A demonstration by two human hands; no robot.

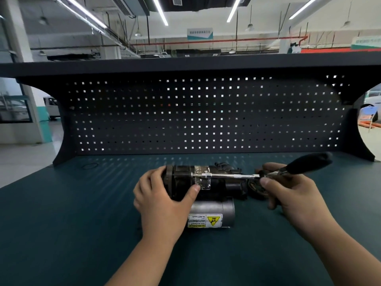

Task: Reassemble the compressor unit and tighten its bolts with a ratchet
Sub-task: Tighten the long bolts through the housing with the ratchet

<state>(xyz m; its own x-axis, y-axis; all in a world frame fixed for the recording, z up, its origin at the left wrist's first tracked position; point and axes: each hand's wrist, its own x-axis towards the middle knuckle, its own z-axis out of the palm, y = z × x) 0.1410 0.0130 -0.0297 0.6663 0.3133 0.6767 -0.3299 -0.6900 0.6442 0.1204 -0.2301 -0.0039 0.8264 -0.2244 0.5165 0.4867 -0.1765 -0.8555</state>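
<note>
two bare hands meet at the compressor unit, which lies on its side near the middle of the green bench top, in front of the dark pegboard. the left hand grips the unit's left end, fingers curled over the top and thumb pressed on a clear taped patch. the right hand is curled round the ratchet near its head, the black handle slanting up to the right. a bright extension bar runs from the ratchet leftward along the top of the unit. a silver cylinder with a yellow warning label lies just in front, touching the unit.
</note>
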